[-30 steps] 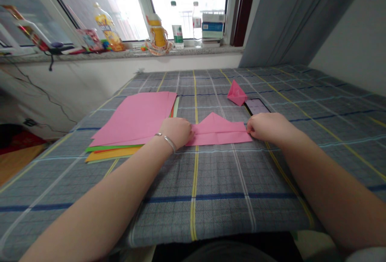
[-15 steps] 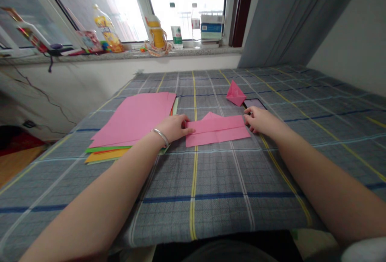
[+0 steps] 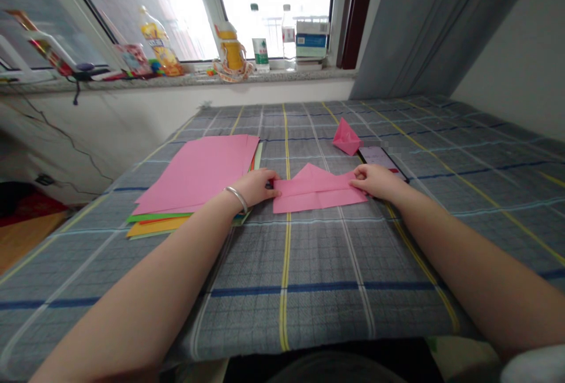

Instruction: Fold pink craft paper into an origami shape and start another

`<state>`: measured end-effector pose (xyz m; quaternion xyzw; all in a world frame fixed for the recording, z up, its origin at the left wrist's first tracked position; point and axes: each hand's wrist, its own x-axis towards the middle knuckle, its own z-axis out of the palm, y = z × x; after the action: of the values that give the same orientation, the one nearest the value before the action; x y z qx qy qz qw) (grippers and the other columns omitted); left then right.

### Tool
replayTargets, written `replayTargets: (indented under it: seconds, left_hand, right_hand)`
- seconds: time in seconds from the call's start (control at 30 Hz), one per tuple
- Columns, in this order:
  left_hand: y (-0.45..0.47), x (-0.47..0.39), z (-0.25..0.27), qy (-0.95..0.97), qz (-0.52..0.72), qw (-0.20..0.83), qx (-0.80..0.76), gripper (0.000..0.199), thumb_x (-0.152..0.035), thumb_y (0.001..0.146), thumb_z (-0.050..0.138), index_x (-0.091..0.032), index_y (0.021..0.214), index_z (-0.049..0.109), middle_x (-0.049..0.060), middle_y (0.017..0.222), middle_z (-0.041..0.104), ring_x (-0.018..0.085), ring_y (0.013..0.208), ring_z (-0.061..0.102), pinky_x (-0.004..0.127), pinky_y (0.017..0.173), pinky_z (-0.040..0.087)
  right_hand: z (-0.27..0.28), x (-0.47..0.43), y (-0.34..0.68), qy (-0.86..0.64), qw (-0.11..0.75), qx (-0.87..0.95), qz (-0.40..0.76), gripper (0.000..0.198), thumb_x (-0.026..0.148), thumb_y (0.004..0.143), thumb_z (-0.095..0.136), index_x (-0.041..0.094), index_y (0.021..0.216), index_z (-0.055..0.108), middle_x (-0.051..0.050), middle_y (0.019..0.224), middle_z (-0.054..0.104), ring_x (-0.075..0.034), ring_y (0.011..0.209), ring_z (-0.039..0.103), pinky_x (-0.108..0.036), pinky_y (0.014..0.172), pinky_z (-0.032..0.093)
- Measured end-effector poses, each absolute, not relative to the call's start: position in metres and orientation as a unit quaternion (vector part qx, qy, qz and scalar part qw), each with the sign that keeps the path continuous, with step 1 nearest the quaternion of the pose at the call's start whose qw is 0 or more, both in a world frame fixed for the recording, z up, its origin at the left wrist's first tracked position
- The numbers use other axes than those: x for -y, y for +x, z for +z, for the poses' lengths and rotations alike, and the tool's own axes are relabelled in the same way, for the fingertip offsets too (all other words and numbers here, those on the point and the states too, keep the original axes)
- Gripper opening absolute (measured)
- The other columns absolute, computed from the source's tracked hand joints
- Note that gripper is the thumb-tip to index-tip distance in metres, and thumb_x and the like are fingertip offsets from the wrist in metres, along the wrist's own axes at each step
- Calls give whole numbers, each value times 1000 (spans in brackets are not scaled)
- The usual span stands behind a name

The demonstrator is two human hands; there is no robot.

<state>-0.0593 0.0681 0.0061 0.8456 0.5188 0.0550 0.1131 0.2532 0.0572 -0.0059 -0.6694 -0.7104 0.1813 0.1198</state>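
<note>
A folded sheet of pink paper (image 3: 315,190) lies across the cloth in front of me, with a low peak rising along its far side. My left hand (image 3: 256,187), with a silver bangle at the wrist, pinches the sheet's left end between thumb and fingers. At the right end my right hand (image 3: 369,180) grips the paper's upper corner, closed on it. Beyond the right hand stands a folded pink paper shape (image 3: 346,137), pointed at the top. Beside it a phone (image 3: 383,160) lies flat with its screen lit.
To the left is a stack of coloured paper (image 3: 198,174), pink on top, with green and orange edges showing below. A checked cloth (image 3: 322,259) covers the surface. Bottles, a yellow cup (image 3: 232,53) and boxes (image 3: 311,42) line the windowsill (image 3: 176,82).
My right hand has moved slightly left and now pinches the paper's right corner. The peak on the far side stands a little higher, and more of the phone shows.
</note>
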Motion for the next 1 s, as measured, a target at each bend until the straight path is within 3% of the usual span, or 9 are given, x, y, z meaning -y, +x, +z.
replayTargets:
  seconds: [0.13,0.23,0.47,0.6,0.8,0.93,1.0]
  left_hand:
    - [-61,-70,4,826,79,163,-533,14,-21,78,59,-17,90,65,3,87,67,17,78,62,26,70,46]
    - [-61,-70,1,818,103,153,-545,21,-18,79,57,-17,99,64,2,88,67,17,79,62,26,72,48]
    - [-38,-51,-2,882,179,-61,-432,31,-40,89,51,-22,110,67,8,117,60,25,108,54,43,98,40]
    - [-20,-37,-7,937,125,-47,-322,40,-44,94,46,-28,128,56,5,132,55,25,118,50,42,101,38]
    - [-14,-35,-16,952,92,-51,-288,42,-43,96,43,-24,132,53,8,137,52,23,126,45,42,108,32]
    - [-13,-34,-13,953,88,-51,-286,48,-47,94,44,-22,134,50,9,138,52,25,127,45,44,108,31]
    - [-11,-32,-11,952,88,-52,-288,50,-47,94,45,-20,136,48,10,138,51,25,127,46,44,109,30]
  right_hand:
    - [-5,-57,254,-669,117,707,198,11,22,82,57,20,72,53,2,59,58,-9,40,48,-24,41,32]
    - [-8,-59,256,-664,129,701,227,10,20,82,57,20,73,53,2,56,58,-9,40,48,-23,40,33]
    - [-9,-60,257,-648,179,655,346,16,15,85,55,19,70,51,5,47,51,-7,36,43,-20,37,32]
    - [-8,-58,255,-636,198,629,401,16,15,87,56,19,72,52,6,45,51,-6,34,40,-19,35,28]
    - [-7,-56,255,-620,214,613,441,15,15,87,56,18,74,51,6,44,51,-5,34,40,-17,35,27]
    - [-6,-53,252,-603,244,587,481,8,14,84,59,18,84,52,6,45,51,-5,37,42,-16,37,30]
    - [-5,-50,249,-589,266,564,514,14,14,82,61,17,92,52,7,46,50,-6,38,43,-15,37,31]
